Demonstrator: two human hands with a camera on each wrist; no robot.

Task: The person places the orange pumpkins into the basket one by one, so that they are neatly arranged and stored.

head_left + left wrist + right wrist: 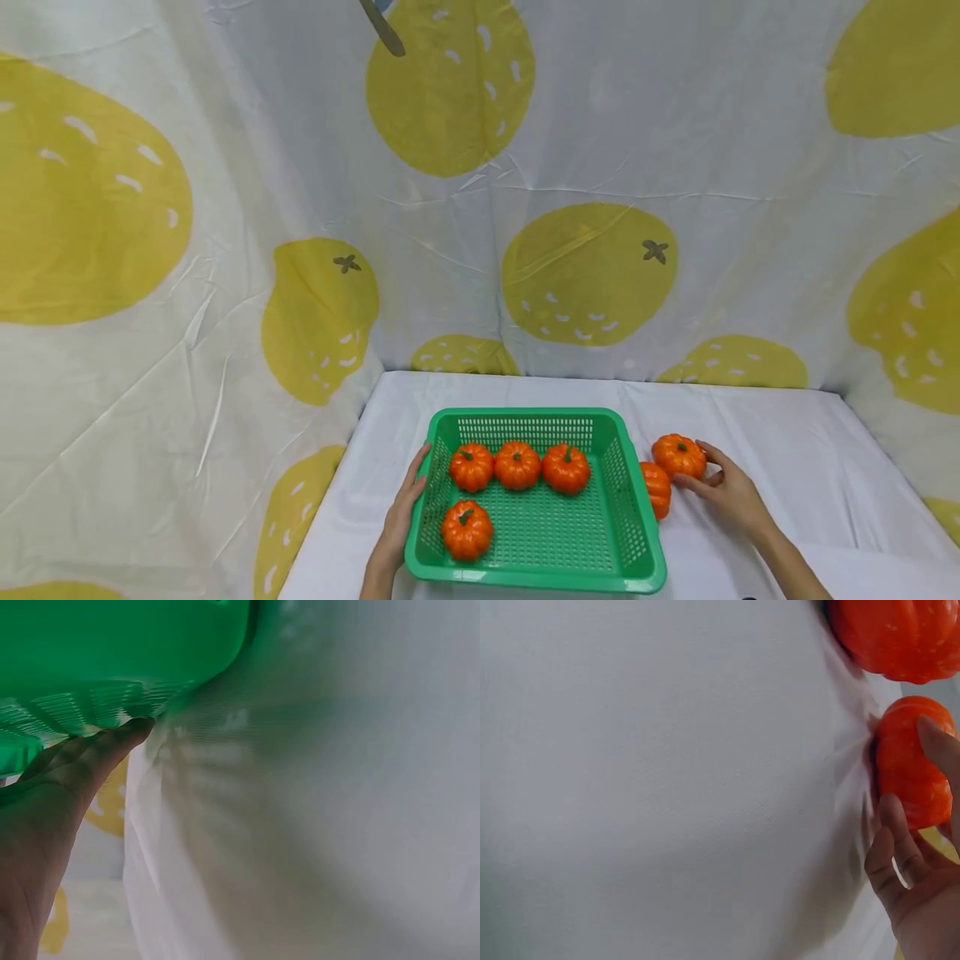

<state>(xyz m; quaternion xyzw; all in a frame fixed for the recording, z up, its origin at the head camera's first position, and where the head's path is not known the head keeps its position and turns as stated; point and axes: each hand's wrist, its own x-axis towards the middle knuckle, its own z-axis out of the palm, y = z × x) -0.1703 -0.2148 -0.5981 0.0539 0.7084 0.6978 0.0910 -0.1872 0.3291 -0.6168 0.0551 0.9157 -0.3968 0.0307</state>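
A green plastic basket [536,577] stands on the white-covered table. Three small orange pumpkins [517,465] line up along its back part, and another pumpkin [467,531] lies in its front left corner. Against the basket's left side rests my left hand [399,518], its extended fingers [112,750] touching the slotted wall. Right of the basket, my right hand [731,496] grips a pumpkin [678,456] between thumb and fingers, the thumb [937,742] on one side. Beside it, close to the basket's right wall, a tipped pumpkin [656,490] lies partly hidden by the rim.
White cloth [787,450] covers the table, with creases on the right side. A fabric backdrop [442,275] printed with yellow fruit hangs behind the table and along both sides.
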